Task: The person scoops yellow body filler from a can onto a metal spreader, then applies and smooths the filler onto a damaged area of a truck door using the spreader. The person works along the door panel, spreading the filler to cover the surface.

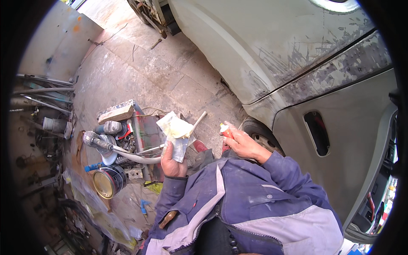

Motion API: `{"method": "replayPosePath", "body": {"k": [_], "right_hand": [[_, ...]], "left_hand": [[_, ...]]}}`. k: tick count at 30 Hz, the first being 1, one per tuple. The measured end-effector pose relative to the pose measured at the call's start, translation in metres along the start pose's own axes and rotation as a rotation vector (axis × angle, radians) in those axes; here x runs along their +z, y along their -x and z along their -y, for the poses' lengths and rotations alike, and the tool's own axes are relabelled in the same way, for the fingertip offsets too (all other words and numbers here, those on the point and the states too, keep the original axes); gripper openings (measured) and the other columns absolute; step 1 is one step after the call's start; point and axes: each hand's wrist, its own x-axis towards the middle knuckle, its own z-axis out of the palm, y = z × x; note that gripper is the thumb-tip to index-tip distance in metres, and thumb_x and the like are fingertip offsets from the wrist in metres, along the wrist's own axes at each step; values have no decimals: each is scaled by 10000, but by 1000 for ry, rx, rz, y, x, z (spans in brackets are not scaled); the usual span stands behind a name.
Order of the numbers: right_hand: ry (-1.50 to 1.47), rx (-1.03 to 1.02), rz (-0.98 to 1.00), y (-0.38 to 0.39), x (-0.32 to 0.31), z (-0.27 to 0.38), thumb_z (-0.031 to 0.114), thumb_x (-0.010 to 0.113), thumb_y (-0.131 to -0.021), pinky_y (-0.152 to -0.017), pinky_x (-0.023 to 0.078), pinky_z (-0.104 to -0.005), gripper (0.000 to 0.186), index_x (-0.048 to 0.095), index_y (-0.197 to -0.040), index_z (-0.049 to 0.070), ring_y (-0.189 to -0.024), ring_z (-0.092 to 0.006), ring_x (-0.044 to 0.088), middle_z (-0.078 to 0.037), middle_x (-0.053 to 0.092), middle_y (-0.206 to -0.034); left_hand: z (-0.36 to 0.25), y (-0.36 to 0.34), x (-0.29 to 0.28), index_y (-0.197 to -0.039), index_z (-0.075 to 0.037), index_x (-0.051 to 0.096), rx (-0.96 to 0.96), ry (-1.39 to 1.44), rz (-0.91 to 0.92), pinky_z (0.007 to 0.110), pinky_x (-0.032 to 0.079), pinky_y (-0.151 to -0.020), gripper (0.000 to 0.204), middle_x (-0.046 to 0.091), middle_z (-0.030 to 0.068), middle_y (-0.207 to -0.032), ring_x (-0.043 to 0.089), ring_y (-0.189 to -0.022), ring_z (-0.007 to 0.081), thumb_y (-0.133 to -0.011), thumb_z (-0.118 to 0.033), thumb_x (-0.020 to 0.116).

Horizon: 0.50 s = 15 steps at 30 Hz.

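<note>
Spreader blade [180, 146], a flat pale metal plate, stands nearly upright in the left hand [172, 159], its long axis running from the palm up and slightly right, free edge toward the concrete floor [140, 63] beyond. The fingers of that hand are closed around its lower end, probably so the broad face stays level enough to carry the pale yellowish lump of putty [174, 125] sitting at its top. A thin white stick [198, 120] slants up to the right from the putty, likely left there for mixing.

The right hand [240, 142] is closed around a small red tube [226, 131], nozzle pointing left toward the blade, with a clear gap between them. Holding the 2 near each other in front of the chest seems meant to bring the tube's tip close to the putty.

Beyond the left hand a cluttered tool cart [127, 140] carries a sander with a ribbed hose [138, 158] and an open tin [106, 182]. On the right stands a sanded, scuffed grey car body [297, 55].
</note>
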Motion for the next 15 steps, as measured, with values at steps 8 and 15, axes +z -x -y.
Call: {"method": "replayPosePath", "body": {"k": [8, 15], "right_hand": [[-13, -67, -135, 13, -22, 45, 244, 619, -1174, -802, 593, -483, 267, 659, -1367, 64, -924, -422, 769, -211, 759, -1035], [58, -227, -168, 12, -13, 91, 204, 660, -1159, -699, 567, -453, 181, 726, -1212, 44, -740, -373, 732, -195, 717, -933]], "left_hand": [[16, -8, 19, -1572, 29, 570, -43, -49, 3, 501, 546, -1184, 472, 716, 158, -1506, 710, -1358, 326, -1176, -223, 617], [6, -24, 37, -1576, 107, 555, -42, -168, 160, 495, 535, -1215, 528, 694, 212, -1524, 702, -1385, 337, -1144, -175, 666]]}}
